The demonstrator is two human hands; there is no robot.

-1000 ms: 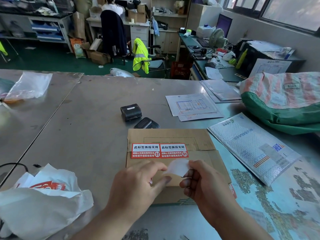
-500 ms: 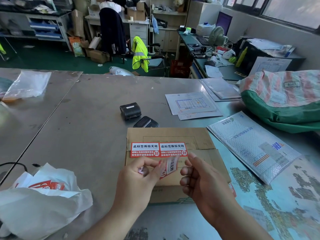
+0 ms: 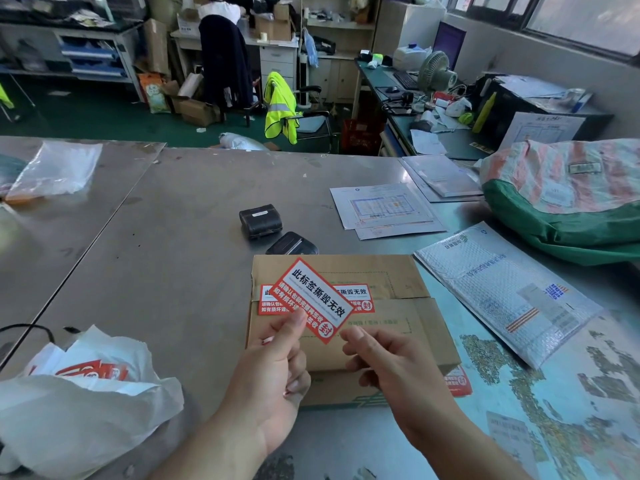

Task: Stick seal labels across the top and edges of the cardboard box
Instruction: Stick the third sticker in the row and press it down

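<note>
Two seal labels (image 3: pixel 356 296) are already stuck side by side across the flap seam of the cardboard box (image 3: pixel 391 344), which sits on the worktop (image 3: pixel 166 258) right in front of the person. Left hand (image 3: pixel 273 372) holds a third, loose label (image 3: pixel 311 299) tilted over the box's 10 o'clock corner, with its fingers (image 3: pixel 293 329) pinching the near edge. Right hand (image 3: pixel 394 368) hovers just beside that label at its 4 o'clock, loosely curled and gripping nothing. Bubble mailer (image 3: pixel 502 292) lies at the box's 3 o'clock.
</note>
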